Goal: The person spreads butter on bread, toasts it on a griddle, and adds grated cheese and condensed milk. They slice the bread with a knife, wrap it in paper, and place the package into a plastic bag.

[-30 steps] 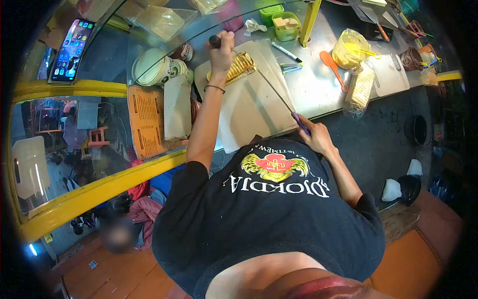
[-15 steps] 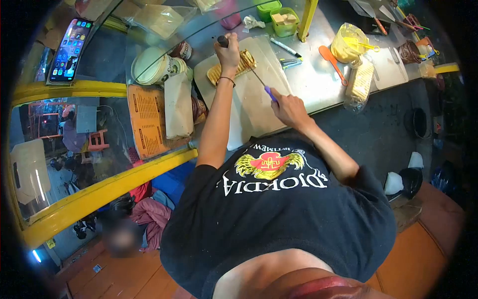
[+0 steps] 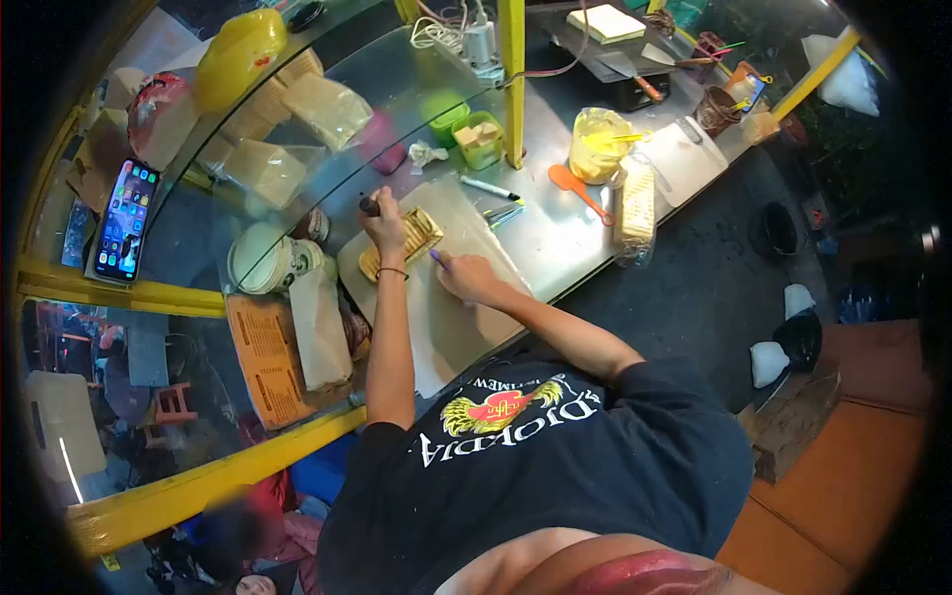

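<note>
Grilled toast (image 3: 423,227) with brown ridges lies on a sheet of brown paper (image 3: 458,322) on the counter. My left hand (image 3: 385,230) is over the toast, closed around a black-handled tool (image 3: 370,205); its lower part is hidden by the hand. My right hand (image 3: 471,278) grips a knife with a purple handle (image 3: 438,258) at the near right edge of the toast. Little of the blade shows. Beyond the toast, a marker pen (image 3: 490,187) lies on the steel.
At left stand a white tub (image 3: 263,260), a paper box (image 3: 319,332) and an orange menu (image 3: 268,357). To the right are an orange spatula (image 3: 580,192), a yellow spread tub (image 3: 600,149) and wrapped bread (image 3: 635,208). A yellow post (image 3: 512,79) rises behind.
The camera view has shifted, showing more of the counter's far side. My right hand has pushed the knife forward, bringing its purple handle up to the toast. My left hand stays over the toast.
</note>
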Demonstrator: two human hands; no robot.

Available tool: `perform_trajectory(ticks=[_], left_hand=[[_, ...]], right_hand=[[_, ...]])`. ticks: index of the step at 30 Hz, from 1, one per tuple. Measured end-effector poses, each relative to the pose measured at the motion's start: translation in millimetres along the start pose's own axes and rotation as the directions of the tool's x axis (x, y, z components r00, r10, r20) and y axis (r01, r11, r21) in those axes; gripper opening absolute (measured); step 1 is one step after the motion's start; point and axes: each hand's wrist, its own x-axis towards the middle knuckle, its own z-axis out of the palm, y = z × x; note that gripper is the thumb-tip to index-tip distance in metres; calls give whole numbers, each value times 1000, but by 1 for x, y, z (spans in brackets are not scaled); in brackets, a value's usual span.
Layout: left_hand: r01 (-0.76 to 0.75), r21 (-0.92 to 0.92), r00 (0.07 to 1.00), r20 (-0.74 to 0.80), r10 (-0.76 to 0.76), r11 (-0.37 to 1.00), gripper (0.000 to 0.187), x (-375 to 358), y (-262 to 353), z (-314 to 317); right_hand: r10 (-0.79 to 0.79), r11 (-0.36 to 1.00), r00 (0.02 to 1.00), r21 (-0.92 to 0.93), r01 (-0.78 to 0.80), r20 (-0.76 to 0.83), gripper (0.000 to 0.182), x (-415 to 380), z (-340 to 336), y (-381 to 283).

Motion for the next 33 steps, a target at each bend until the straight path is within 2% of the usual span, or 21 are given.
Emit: perform_trajectory(ticks=[2,4,6,8,10,11,12,13,14,15,17,19,21,23,24,26,27,29,30,32,33], left_hand=[[-16,15,1000,-15,16,1000,42,-5,-8,1],[-91,74,994,-56,95,993,42,-1,-15,1],[-57,41,994,-90,60,998,41,0,-11,4],[-5,16,990,-139,7,1000,41,-2,-10,8],[-171,75,978,-105,179,982,39,4,-11,3],[-118,14,990,-72,119,993,38,6,-13,-3],[-61,-46,998,-38,59,997,38,8,-16,-8],[-24,-84,999,-39,21,996,38,11,-21,-11],[3,-129,999,-32,-7,992,39,12,-23,-12],[14,-113,999,-46,-19,994,39,4,-17,-15],[-15,-123,999,-38,11,992,40,4,5,-9],[-49,-169,998,-45,42,984,38,3,26,-13],[-98,-342,991,54,124,934,36,9,47,-28],[-128,-332,984,78,162,935,33,7,51,-36],[-58,-258,997,29,68,965,32,8,40,-32],[93,-126,988,-112,-107,988,31,-4,9,-23],[96,-122,987,-119,-111,988,31,0,0,-26],[-11,-60,1000,22,13,998,34,1,-8,-26],[-33,24,999,-14,33,999,37,-3,-4,-22],[-28,16,999,-15,29,999,38,-6,1,-20],[-44,6,999,-30,44,999,39,-6,0,-20]], right_hand=[[46,999,998,-9,-47,-50,43,13,9,-5],[51,998,998,-30,-53,-48,47,-29,14,5],[-144,986,967,56,159,-212,51,-105,25,35],[48,997,995,58,-53,82,53,-153,-35,13],[94,996,985,-13,-93,147,53,-173,-69,7],[110,994,978,-22,-108,179,52,-175,-84,0],[92,995,984,-63,-83,155,49,-173,-86,-2],[34,997,999,74,-34,0,46,-168,-80,-4],[-3,986,996,166,18,-89,44,-159,-69,-3],[77,984,997,158,-78,13,43,-146,-61,-4],[63,953,991,289,-94,116,43,-122,-63,-13],[63,950,993,299,-90,99,44,-123,-47,-3],[56,949,995,305,-79,83,45,-124,-41,8],[14,970,1000,244,-17,15,46,-141,-41,10],[17,989,1000,147,-20,23,47,-147,-45,12],[21,987,998,159,-29,56,47,-146,-46,3],[27,986,998,162,-37,64,48,-137,-48,1],[-24,995,998,97,30,-60,45,-99,-40,-13],[-54,996,989,58,62,-140,42,-72,-34,-21],[-50,999,991,-6,49,-121,37,-8,-15,-28],[-39,999,992,-2,39,-119,37,-8,-13,-26]])
